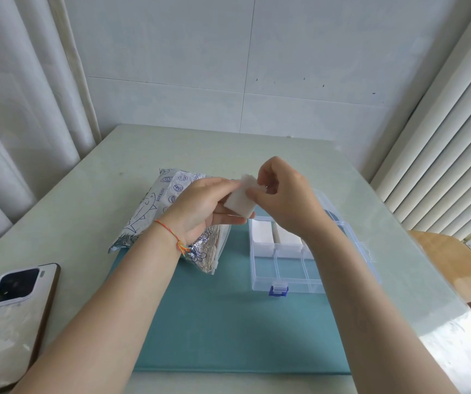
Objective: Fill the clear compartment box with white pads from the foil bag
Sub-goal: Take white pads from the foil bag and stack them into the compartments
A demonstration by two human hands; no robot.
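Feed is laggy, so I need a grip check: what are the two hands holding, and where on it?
A stack of white pads. The left hand holds it from below; the right hand pinches its top right edge.

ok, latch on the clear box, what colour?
Blue: the latch on the front edge of the clear box, plain in the head view.

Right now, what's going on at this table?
A person holds a stack of white pads in the left hand while the right hand pinches its top edge. The foil bag lies beside the clear compartment box, whose far compartments already hold pads; the near ones look unfilled.
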